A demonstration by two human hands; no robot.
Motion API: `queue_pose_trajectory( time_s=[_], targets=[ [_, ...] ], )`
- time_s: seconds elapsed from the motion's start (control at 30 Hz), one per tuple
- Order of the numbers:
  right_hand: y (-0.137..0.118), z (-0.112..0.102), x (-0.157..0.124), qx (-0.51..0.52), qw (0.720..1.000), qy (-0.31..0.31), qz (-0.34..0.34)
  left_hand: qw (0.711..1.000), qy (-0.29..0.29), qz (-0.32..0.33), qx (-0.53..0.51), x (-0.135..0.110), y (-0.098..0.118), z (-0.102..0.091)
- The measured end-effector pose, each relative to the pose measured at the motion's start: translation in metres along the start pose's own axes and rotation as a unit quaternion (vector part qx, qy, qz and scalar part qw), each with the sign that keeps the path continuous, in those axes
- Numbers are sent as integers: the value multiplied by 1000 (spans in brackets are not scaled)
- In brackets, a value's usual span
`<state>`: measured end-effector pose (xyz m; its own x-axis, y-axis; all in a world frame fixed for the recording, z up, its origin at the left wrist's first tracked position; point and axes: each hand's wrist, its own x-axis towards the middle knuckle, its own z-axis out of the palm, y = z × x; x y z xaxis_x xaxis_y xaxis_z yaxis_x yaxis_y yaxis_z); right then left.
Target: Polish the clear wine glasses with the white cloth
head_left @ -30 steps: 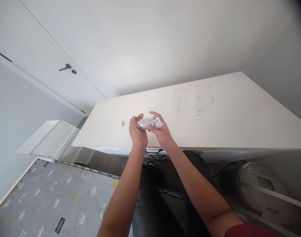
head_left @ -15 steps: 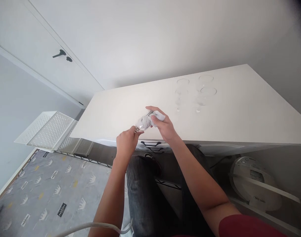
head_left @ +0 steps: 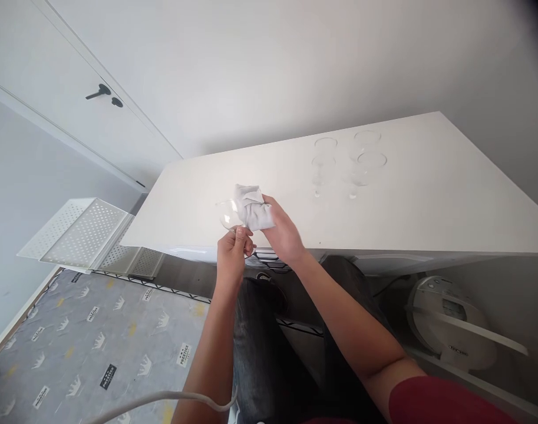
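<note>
My left hand (head_left: 232,252) pinches the stem of a clear wine glass (head_left: 228,214) near the front edge of a white table (head_left: 428,200). The bowl of the glass points up and to the left. Against that bowl my right hand (head_left: 281,229) presses a bunched white cloth (head_left: 252,206), fingers closed round it. Both hands hover just over the table's near edge. Several more clear wine glasses (head_left: 348,162) stand upright farther back on the table, to the right of my hands.
A white perforated metal rack (head_left: 89,235) sits low at the left, over a grey patterned floor mat (head_left: 87,347). A white door with a dark handle (head_left: 98,92) is at the upper left. Under the table at right sits a round white appliance (head_left: 452,321). A white cable (head_left: 162,400) crosses the bottom.
The glass has turned from lying sideways to bowl-up. My left hand slid down to its stem, and my right hand brought the cloth up over the bowl.
</note>
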<state>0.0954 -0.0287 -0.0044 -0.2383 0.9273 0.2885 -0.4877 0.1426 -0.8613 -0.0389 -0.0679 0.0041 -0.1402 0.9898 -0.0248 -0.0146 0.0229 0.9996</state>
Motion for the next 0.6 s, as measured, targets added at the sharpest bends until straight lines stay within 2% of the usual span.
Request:
queue_pose_trajectory(
  time_s=[0.1, 0.23, 0.33, 0.43, 0.5, 0.53, 0.6],
  targets=[
    [1, -3, 3, 137, 989, 25, 44, 998, -11, -29, -59, -1, 4, 4],
    [3, -7, 4, 127, 987, 56, 83, 990, -79, -81, -79, -2, 6, 3],
    [2, -5, 1, 139, 985, 56, 84, 988, -118, -99, -20, -2, 3, 6],
    [2, -4, 2, 196, 976, 54, 80, 989, -91, -48, 110, -4, -1, 9],
    [3, -7, 5, 244, 961, 50, 120, 975, -62, -6, 212, -6, -2, 9],
    [4, -10, 7, 263, 952, 43, 152, 968, -66, -2, 241, -6, -1, 9],
    [6, -14, 11, 280, 938, 31, 204, 970, -116, -39, 210, -7, 2, 10]
  ],
)
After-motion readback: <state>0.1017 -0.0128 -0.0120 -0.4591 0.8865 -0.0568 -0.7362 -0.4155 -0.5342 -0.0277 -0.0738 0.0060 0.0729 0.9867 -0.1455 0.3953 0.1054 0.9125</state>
